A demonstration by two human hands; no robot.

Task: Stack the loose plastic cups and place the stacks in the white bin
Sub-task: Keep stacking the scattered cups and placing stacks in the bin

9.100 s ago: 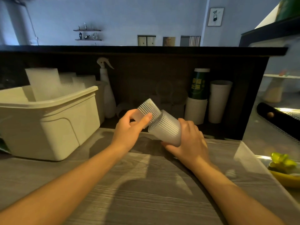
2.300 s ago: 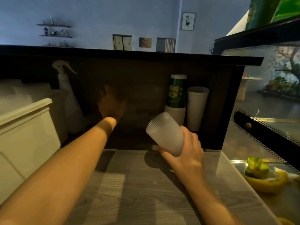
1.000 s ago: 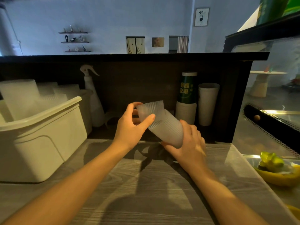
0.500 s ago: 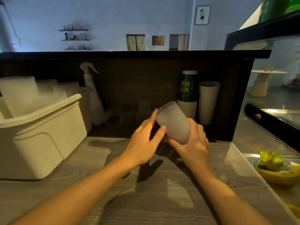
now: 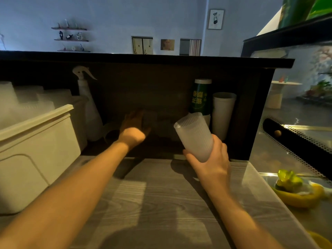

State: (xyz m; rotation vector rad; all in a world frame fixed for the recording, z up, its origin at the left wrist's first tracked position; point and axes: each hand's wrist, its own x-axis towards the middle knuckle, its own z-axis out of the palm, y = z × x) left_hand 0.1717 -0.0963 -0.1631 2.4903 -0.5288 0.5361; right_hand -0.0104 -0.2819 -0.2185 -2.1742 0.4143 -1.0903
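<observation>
My right hand (image 5: pixel 210 159) grips a stack of ribbed, frosted plastic cups (image 5: pixel 194 135), tilted with its mouth up and to the left, above the wooden counter (image 5: pixel 152 203). My left hand (image 5: pixel 133 132) reaches into the dark shelf recess with its fingers stretched forward, right beside a dim loose cup (image 5: pixel 150 119). Whether it touches that cup is lost in shadow. Another loose cup (image 5: pixel 111 134) lies on its side to the left. The white bin (image 5: pixel 36 141) stands at the left with stacks of cups (image 5: pixel 27 101) in it.
A white spray bottle (image 5: pixel 88 108) stands between the bin and the recess. At the recess's right stand a green can (image 5: pixel 200 97) and a tall white cup (image 5: pixel 222 114). A glass case with bananas (image 5: pixel 296 196) borders the counter on the right.
My left hand has left the stack it was pressing on and moved forward into the dark recess. My right hand still holds the stack, which has shifted slightly right.
</observation>
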